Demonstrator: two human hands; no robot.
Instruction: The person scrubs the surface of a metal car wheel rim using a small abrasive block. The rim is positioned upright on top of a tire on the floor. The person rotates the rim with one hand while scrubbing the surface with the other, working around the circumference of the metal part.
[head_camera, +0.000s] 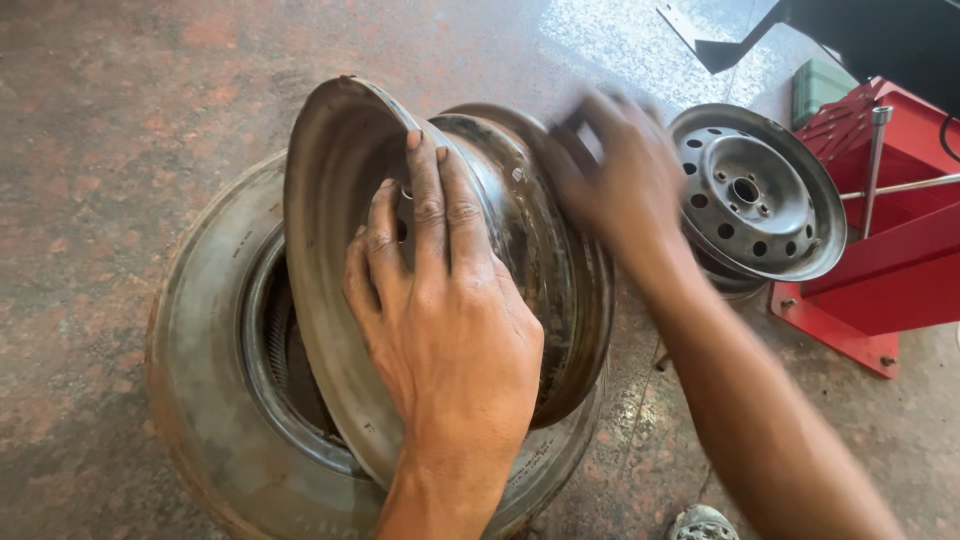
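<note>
The right hand (615, 175) is motion-blurred, perhaps gripping something dark and indistinct.

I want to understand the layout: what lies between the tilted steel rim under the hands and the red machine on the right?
In the head view, a second steel rim stands between the tilted rim and the red machine, leaning at the machine.

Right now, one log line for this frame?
left hand: flat on tilted steel rim | right hand: blurred at rim's far edge | rim on tyre
</note>
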